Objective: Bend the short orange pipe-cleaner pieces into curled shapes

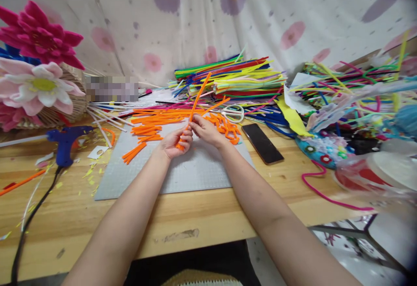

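Observation:
Over the grey cutting mat (pixel 192 177), my left hand (pixel 177 142) is closed around an orange pipe cleaner (pixel 200 92) whose long end points up and away. My right hand (pixel 204 129) pinches the same pipe cleaner just above the left one. Its lower end shows beneath my left fingers; whether several strands are held there I cannot tell. Cut orange pipe cleaner pieces (pixel 146 130) lie in small bundles left of my hands. Longer orange ones (pixel 159 115) rest behind them, and bent orange pieces (pixel 228 127) are heaped to the right.
Scissors with pale green handles (pixel 235 113) lie behind the bent pieces. A dark phone (pixel 262 144) rests right of the mat. On the left stand a blue glue gun (pixel 67 144) with its cord and felt-like flowers (pixel 42 84). Bundled coloured pipe cleaners (pixel 241 77) line the back.

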`<state>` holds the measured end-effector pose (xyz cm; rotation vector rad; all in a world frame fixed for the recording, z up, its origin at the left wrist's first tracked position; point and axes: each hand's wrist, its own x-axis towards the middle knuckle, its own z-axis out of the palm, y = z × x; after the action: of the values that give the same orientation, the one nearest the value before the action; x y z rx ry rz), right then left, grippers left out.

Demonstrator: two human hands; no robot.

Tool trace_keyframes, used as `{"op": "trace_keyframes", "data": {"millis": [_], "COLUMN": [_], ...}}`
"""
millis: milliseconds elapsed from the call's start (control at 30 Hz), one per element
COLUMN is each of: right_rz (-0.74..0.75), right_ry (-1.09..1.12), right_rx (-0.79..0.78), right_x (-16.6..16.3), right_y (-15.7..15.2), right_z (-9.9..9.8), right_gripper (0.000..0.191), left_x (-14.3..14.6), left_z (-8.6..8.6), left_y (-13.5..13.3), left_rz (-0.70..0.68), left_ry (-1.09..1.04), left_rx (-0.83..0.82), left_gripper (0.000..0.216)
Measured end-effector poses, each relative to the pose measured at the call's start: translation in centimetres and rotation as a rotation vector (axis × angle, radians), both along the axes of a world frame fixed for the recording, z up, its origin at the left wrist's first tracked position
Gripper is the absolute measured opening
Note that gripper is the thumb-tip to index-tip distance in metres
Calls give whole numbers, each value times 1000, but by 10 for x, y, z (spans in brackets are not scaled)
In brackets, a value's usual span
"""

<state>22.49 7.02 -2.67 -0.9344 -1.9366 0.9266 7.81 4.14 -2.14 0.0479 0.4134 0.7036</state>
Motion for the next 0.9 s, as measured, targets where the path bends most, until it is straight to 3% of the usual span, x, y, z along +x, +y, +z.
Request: {"op": "trace_keyframes", "data": {"millis": [267,367,500,633,733,800,900], "right_rz": [-7,-41,-163,-297,-376,-409,-418], "right_ry": [-148,-230,-356,-463,-476,-474,-466], "right_rx": [26,55,69,45,10,-8,-20], "right_x": [9,10,8,2,-4,-7,-7], "right_y": [-5,-5,-7,-7,-6,-6,-6], "right_z": [23,26,27,21,18,16,15], "right_gripper": [17,14,9,10,13,13,12], "left_x": [4,4,6,12,17,20,21], "left_z": [4,0,-3,-4,-6,-8,-12], "left_y": [0,2,3,-2,-9,-12,-12], "left_rz": [81,104,180,362,484,502,530], "left_ry": [317,548,853,1439,1860,1942,1873], "left_rx": [170,349,659,1024,1189,1220,1184], "left_gripper": [12,5,13,15,16,18,17]}}
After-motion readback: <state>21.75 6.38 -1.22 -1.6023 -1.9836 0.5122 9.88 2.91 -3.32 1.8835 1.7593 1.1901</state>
